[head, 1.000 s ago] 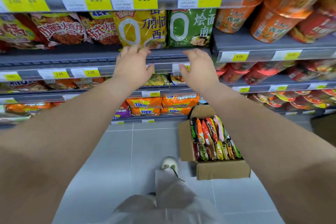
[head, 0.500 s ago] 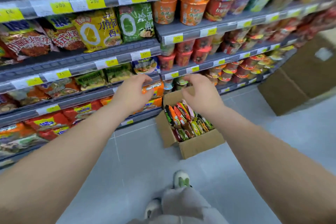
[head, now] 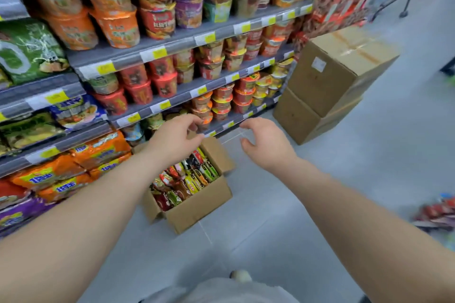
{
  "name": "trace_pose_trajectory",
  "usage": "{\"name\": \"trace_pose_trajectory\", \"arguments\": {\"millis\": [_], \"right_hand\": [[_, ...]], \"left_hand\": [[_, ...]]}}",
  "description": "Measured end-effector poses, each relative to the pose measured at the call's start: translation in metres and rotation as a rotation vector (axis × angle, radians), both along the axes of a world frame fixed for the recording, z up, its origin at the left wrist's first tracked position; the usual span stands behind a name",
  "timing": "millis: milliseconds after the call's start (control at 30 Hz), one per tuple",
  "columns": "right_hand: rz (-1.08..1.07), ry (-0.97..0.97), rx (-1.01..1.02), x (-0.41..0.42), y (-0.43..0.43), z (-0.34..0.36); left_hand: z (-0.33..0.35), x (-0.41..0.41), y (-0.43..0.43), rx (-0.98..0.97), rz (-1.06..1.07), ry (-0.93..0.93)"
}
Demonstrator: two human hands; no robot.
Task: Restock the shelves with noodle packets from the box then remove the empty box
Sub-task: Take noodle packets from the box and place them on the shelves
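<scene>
An open cardboard box (head: 197, 209) stands on the grey floor in front of the shelves, packed with several noodle packets (head: 187, 179) standing on edge. My left hand (head: 176, 136) hovers above the box's far end, fingers loosely curled and holding nothing. My right hand (head: 267, 142) hangs to the right of the box over the floor, fingers relaxed and spread, also holding nothing. The shelves (head: 172, 42) on the left carry noodle bags and cups.
Two sealed cardboard boxes (head: 334, 76) are stacked against the shelf end at the right. Loose red packets (head: 438, 211) lie on the floor at the right edge. My shoe (head: 240, 275) shows at the bottom. A stand's legs (head: 403, 5) are at the upper right.
Both hands have come down from the upper shelf with the yellow and green bags to just above the box. The view has swung right, bringing the cup shelves and stacked boxes into sight.
</scene>
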State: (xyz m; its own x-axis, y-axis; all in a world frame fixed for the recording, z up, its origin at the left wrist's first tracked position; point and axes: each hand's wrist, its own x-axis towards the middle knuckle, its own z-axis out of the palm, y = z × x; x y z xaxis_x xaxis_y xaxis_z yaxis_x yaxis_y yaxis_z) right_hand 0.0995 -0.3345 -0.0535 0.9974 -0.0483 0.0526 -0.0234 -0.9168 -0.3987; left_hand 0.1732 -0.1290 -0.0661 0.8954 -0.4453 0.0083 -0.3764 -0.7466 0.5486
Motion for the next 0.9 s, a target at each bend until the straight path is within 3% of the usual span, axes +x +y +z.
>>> {"name": "trace_pose_trajectory", "arguments": {"millis": [267, 533, 700, 900], "right_hand": [[-0.007, 0.060, 0.018, 0.049, -0.110, -0.012], [0.063, 0.061, 0.066, 0.193, -0.157, -0.019], [0.151, 0.052, 0.083, 0.280, -0.169, -0.017], [0.413, 0.123, 0.067, 0.371, -0.158, -0.027]], "left_hand": [[-0.013, 0.039, -0.104, 0.014, 0.029, 0.072], [-0.027, 0.170, -0.162, -0.008, 0.079, 0.095], [-0.019, 0.245, -0.176, -0.032, 0.188, 0.116], [-0.019, 0.283, -0.159, -0.028, 0.455, 0.140]]}}
